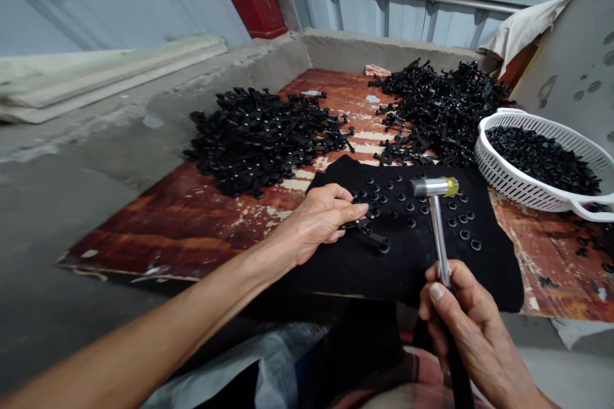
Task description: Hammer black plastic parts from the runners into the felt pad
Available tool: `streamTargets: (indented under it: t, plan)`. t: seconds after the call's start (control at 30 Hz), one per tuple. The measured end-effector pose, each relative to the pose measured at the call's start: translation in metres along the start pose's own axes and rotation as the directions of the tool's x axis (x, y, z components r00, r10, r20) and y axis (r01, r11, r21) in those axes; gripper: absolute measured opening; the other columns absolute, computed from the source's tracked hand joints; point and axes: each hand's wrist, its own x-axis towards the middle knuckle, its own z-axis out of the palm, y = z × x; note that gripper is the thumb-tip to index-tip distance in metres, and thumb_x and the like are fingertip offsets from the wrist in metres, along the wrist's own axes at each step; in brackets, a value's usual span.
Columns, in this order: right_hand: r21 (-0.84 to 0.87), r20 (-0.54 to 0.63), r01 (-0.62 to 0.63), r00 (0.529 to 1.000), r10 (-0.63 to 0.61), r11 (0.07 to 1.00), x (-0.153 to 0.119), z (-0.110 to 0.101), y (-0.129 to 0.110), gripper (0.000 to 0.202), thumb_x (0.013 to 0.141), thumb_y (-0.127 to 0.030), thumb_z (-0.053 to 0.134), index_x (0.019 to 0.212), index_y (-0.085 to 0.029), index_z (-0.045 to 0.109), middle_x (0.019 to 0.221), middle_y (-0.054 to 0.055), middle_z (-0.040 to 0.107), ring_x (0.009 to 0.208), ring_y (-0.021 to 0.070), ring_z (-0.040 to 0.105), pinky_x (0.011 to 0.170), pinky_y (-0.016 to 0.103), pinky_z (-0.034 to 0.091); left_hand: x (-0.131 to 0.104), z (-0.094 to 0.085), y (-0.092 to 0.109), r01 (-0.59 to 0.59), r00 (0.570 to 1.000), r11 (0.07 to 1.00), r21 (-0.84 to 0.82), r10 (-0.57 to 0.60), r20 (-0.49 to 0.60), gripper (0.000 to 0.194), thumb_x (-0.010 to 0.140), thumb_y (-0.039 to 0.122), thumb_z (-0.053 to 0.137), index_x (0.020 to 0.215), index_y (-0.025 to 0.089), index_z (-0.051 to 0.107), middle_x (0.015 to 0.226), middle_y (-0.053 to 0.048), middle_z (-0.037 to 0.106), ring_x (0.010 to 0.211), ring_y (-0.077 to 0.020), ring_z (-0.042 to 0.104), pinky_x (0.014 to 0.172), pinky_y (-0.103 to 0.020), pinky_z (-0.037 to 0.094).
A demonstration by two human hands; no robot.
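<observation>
My left hand [322, 220] is closed on a black armed plastic part [369, 234], pinched between thumb and fingers over a black cloth [374, 275]. One arm of the part points toward the right and ends in a round cap. In my right hand [467, 326] is a small mallet [437, 223], gripped by its dark handle. Its metal head has a yellow face on the right and a dark face on the left, and it hangs above the cloth. Several small round black caps [410, 207] lie spread over the cloth between and beyond my hands.
A pile of black armed parts [261, 140] lies at the left of the worn red-brown board [158, 223]. Another pile [441, 102] is at the back right. A white basket [527, 195] of small black pieces stands at the right. A concrete ledge [167, 102] borders the board.
</observation>
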Motion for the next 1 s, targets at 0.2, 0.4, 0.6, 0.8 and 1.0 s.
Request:
streamTargets:
  t: [0.2,0.4,0.6,0.8,1.0]
  plan:
    - [-0.503,0.090,0.345,0.933,-0.349,0.793,0.003,-0.012,-0.007,0.049,0.102,-0.025,0.038,0.149,-0.039,0.031,0.099,0.002,0.061,0.073,0.0118,0.058,0.060,0.021,0.051,-0.004,0.006,0.009,0.070,0.997,0.991,0.114,-0.066,-0.044,0.025,0.069,0.021,0.071,0.071,0.020,0.046,0.054,0.007,0.046,0.043,-0.0047,0.034,0.041,-0.015,0.023]
    - [-0.657,0.244,0.584,0.763,-0.599,0.477,0.012,-0.013,-0.016,0.067,0.096,-0.004,0.034,0.155,-0.034,0.021,0.098,0.007,0.059,0.080,0.0161,0.062,0.058,0.022,0.052,-0.005,0.007,0.013,0.117,0.991,0.980,0.164,-0.103,-0.089,0.024,0.073,0.021,0.068,0.070,0.020,0.045,0.054,0.008,0.045,0.041,-0.0044,0.030,0.040,-0.016,0.020]
    - [-0.748,0.289,0.556,0.765,-0.576,0.363,0.015,-0.018,-0.015,0.071,0.093,-0.003,0.034,0.156,-0.030,0.015,0.094,0.007,0.057,0.072,0.0180,0.064,0.059,0.029,0.056,0.000,0.003,0.010,0.117,0.993,0.985,0.127,-0.114,-0.031,0.028,0.067,0.022,0.073,0.068,0.020,0.045,0.053,0.008,0.042,0.039,-0.0033,0.028,0.039,-0.017,0.017]
    - [-0.834,0.378,0.515,0.795,-0.475,0.197,0.014,-0.020,-0.024,0.072,0.089,-0.002,0.031,0.156,-0.024,0.018,0.093,0.008,0.058,0.061,0.0174,0.062,0.054,0.031,0.055,0.001,0.003,0.008,0.101,0.995,0.988,0.115,-0.098,-0.026,0.032,0.062,0.024,0.077,0.068,0.020,0.046,0.052,0.009,0.039,0.038,-0.0032,0.030,0.038,-0.016,0.018]
    - [-0.885,0.328,0.448,0.796,-0.509,0.131,0.012,-0.018,-0.027,0.084,0.084,0.000,0.035,0.157,-0.029,0.006,0.099,0.009,0.060,0.065,0.0180,0.064,0.053,0.027,0.053,-0.001,0.004,0.008,0.096,0.995,0.991,0.093,-0.097,0.003,0.028,0.071,0.020,0.070,0.066,0.020,0.043,0.047,0.009,0.036,0.035,-0.0026,0.025,0.036,-0.016,0.014]
